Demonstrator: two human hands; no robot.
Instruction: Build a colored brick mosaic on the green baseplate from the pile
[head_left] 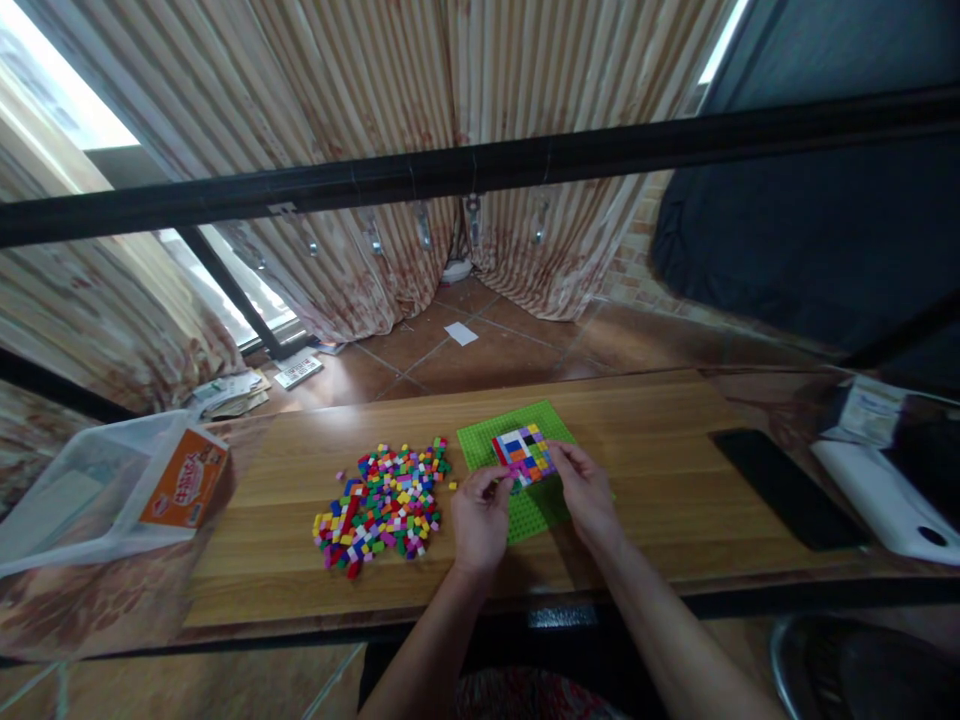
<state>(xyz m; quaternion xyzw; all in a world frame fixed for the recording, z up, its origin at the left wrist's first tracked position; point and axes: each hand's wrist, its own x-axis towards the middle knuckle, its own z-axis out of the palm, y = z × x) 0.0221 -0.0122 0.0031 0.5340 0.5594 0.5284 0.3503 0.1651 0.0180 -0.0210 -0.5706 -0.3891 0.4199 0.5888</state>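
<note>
A small multicoloured panel of toy building bricks [532, 450] is between my hands, over the green studded baseplate [480, 437]. My right hand [589, 492] grips the panel's right edge between thumb and fingers. My left hand [480, 518] is closed in a pinch at the panel's lower left corner, beside some magenta bricks. Whether a separate small brick is between the left fingertips is too small to tell. Left of the baseplate, a spread-out pile of loose coloured bricks [390, 495] lies on the wooden board [652, 430].
A clear plastic bin [97, 440] with an orange label stands at the far left. On the right lie a black flat object [787, 487] and a white device [892, 505]. A dark bar [420, 172] crosses beyond the table, in front of patterned curtains [360, 80].
</note>
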